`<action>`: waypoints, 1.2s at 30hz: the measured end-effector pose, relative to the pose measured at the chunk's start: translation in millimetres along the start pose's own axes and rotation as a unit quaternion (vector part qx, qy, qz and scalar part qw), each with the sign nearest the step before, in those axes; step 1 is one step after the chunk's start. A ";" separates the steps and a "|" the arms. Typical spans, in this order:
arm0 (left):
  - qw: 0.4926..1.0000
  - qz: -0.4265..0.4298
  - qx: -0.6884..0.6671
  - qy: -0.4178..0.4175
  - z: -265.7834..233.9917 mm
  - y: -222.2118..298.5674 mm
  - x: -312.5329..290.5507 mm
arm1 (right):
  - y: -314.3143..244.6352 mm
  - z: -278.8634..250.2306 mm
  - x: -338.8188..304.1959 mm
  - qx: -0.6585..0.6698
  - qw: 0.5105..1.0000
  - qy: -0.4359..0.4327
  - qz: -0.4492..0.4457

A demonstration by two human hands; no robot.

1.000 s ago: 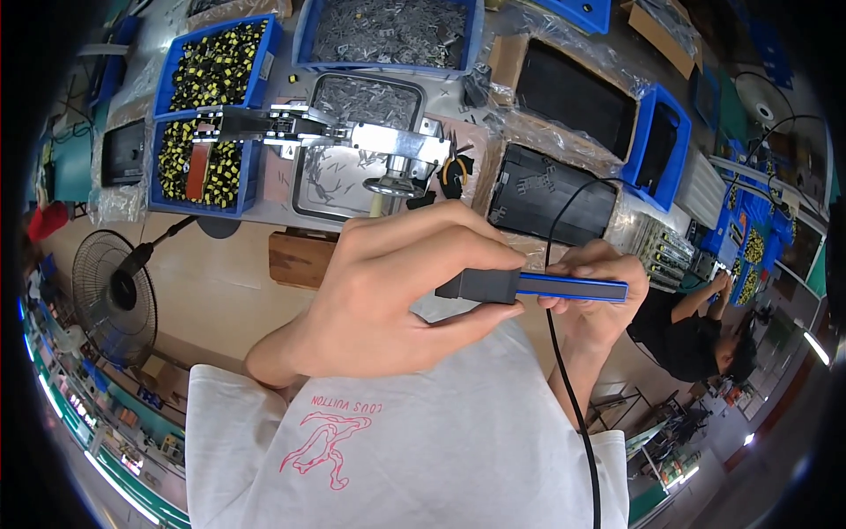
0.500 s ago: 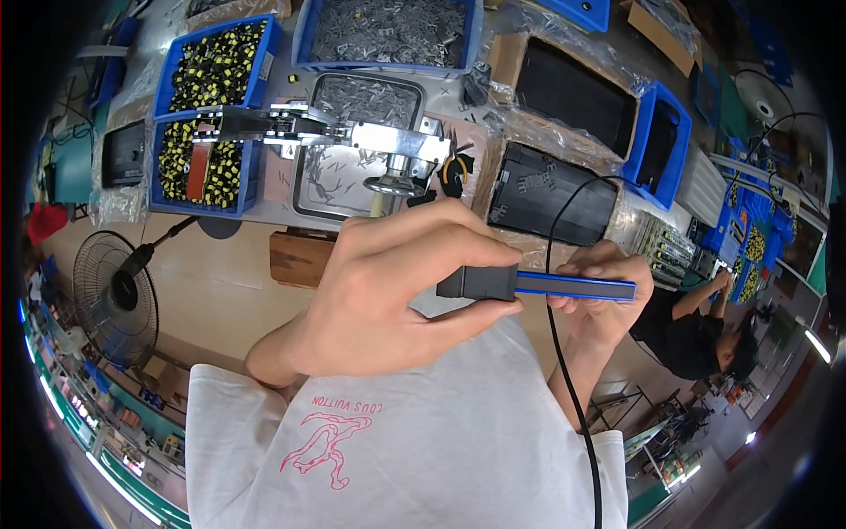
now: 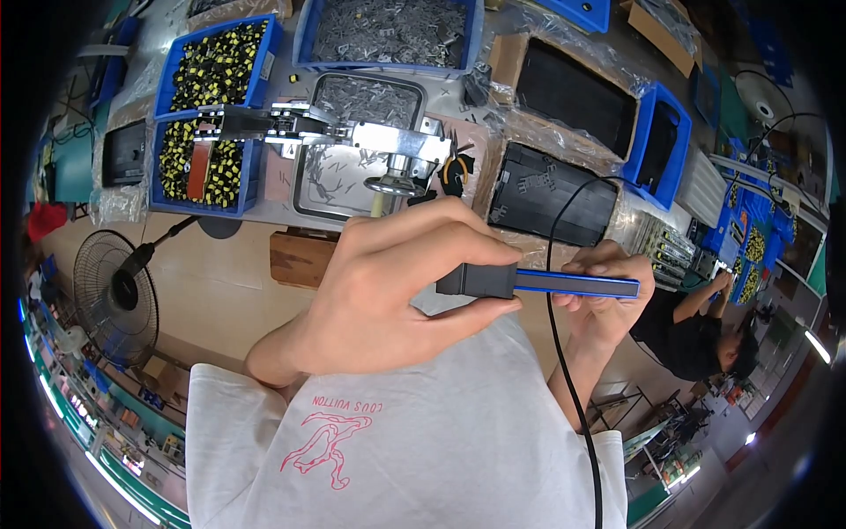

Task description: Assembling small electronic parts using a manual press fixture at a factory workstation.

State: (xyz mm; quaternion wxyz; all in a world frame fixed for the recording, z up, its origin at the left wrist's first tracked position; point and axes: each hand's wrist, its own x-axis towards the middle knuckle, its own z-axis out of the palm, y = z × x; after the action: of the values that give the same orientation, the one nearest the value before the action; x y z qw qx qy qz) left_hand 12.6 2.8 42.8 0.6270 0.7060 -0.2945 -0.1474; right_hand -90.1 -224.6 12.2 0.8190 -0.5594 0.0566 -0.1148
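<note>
My left hand [image 3: 379,286] is closed round a black, boxy piece [image 3: 480,280], with its thumb and fingers pinching it from below and above. From the right side of that piece a slim black bar with blue edges [image 3: 573,284] sticks out, lying nearly level. The fingers of my right hand [image 3: 604,319] grip the bar's far right end. Where the two parts meet, they touch; whether one sits inside the other I cannot tell. Both are held in front of my chest, nearer than the bench. A thin black cable [image 3: 564,361] hangs down between my hands and crosses the bar.
Beyond my hands stands a metal hand press [image 3: 397,145] over a metal tray [image 3: 308,207] of small grey parts. Pliers [image 3: 455,172] lie beside it. Blue bins [image 3: 251,189] hold black-yellow pieces. Boxes of black parts [image 3: 555,198] stand right. A fan [image 3: 115,291] is left; a co-worker [image 3: 696,335] sits right.
Almost nothing differs. The blue-edged bar and my right hand have shifted very slightly; my left hand keeps its grip on the black piece.
</note>
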 end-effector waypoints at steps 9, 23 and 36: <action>0.999 -0.029 -0.034 -0.027 -6.0 -0.3 0.8 | 1.0 -5.5 0.5 0.038 0.999 0.024 0.004; 0.993 0.021 -0.110 0.040 -9.0 -12.7 -8.9 | 3.0 -8.9 -1.7 0.127 0.990 0.054 -0.006; 0.994 0.033 -0.099 0.022 -8.2 -13.8 -6.6 | -4.5 3.1 -2.5 0.066 0.996 0.054 0.022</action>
State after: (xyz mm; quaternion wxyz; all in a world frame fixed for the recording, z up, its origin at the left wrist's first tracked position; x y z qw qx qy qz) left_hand 15.4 13.8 29.7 0.7049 0.6331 -0.2879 -0.1392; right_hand -92.4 -222.8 17.4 0.8523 -0.4953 0.1056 -0.1307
